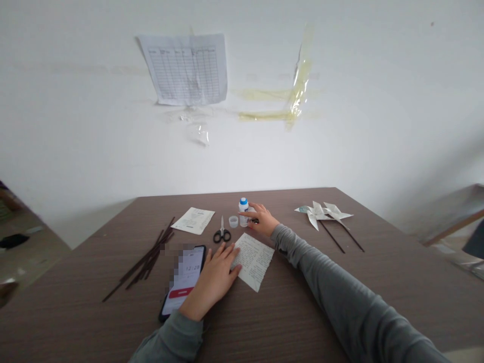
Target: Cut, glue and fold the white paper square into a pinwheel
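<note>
My left hand (214, 280) lies flat with its fingers apart, over the lower right of a smartphone (186, 272) and against the edge of a handwritten paper sheet (252, 261). My right hand (260, 220) is at the far side of the table, its fingers gripping a small clear plastic cup (244, 220). A dark item shows under those fingers, too small to name. A white bottle with a blue cap (243, 204) stands just behind the cup. Another clear cup (233, 221) and black-handled scissors (222, 234) lie left of my right hand.
A bundle of thin dark sticks (145, 263) lies left of the phone on the brown wood-grain table (287, 322). A printed paper (192, 220) lies near the far edge. Paper pinwheels on sticks (321, 214) lie at the right. A taped grid sheet (185, 69) hangs on the wall behind.
</note>
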Tool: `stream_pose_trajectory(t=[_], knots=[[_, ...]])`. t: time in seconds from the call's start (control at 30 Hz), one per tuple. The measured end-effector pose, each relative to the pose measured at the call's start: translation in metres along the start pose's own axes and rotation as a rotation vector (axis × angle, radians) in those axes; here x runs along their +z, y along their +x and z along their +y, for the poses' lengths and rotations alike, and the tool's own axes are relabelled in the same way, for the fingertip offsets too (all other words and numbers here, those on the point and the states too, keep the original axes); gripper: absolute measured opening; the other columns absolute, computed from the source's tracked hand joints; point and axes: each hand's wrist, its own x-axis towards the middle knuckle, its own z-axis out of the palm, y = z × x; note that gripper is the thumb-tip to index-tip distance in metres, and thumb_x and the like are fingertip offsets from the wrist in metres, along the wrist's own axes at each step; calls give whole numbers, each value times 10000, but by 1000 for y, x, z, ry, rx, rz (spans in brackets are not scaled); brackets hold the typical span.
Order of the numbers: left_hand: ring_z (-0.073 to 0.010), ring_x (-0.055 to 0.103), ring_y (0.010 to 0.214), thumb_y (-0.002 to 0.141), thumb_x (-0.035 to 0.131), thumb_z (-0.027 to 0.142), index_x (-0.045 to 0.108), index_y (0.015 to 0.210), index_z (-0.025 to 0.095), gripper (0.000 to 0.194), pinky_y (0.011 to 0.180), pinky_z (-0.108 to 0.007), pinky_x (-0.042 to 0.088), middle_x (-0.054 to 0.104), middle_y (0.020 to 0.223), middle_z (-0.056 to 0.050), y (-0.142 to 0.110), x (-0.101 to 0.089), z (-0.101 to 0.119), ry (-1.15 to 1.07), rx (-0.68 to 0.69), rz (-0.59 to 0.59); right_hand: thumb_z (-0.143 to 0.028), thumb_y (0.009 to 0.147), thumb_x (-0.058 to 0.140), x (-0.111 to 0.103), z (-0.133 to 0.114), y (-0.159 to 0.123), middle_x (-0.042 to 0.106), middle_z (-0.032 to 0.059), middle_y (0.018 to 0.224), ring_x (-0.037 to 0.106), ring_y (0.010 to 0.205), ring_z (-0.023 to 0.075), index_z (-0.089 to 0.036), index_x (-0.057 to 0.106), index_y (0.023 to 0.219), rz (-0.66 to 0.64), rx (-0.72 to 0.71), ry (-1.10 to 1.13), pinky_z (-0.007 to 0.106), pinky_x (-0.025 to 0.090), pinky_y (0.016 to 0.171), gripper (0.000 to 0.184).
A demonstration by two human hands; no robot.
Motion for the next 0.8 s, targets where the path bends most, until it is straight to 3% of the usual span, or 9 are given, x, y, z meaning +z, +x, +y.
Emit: stream_pose_trajectory(t=[0.13,0.53,0.67,0.8], knots=[[-459,475,1963,1239,628,257,754,1872,318,648,1597,-827,358,635,2022,-146,-1,-4,3,-10,-14,-28,-53,1094,824,-1,-2,6,725,114,1906,603,1780,444,-463,818,1798,-21,20,8,693,564,1446,815],[-450,485,1961,1236,625,267,738,1876,309,651,1592,-835,357,647,2013,-151,0,-2,1,-8,-13,-24,66,952,703,-3,12,-2,829,77,1763,689,1650,388,-440,923,1663,83,-59,100,664,582,1437,900],[-483,549,1920,1206,630,225,796,1818,318,641,1558,-857,412,705,1962,-171,0,3,-2,-19,17,39,9,947,706,-10,23,-20,916,59,1619,754,1566,401,-462,1008,1502,175,-157,223,738,575,1447,788],[-509,634,1853,1175,668,216,855,1724,324,590,1503,-849,498,781,1886,-177,-1,7,-2,-33,25,99,-118,1045,734,-16,35,-46,960,88,1466,785,1494,401,-452,1057,1353,239,-173,285,723,640,1381,558]])
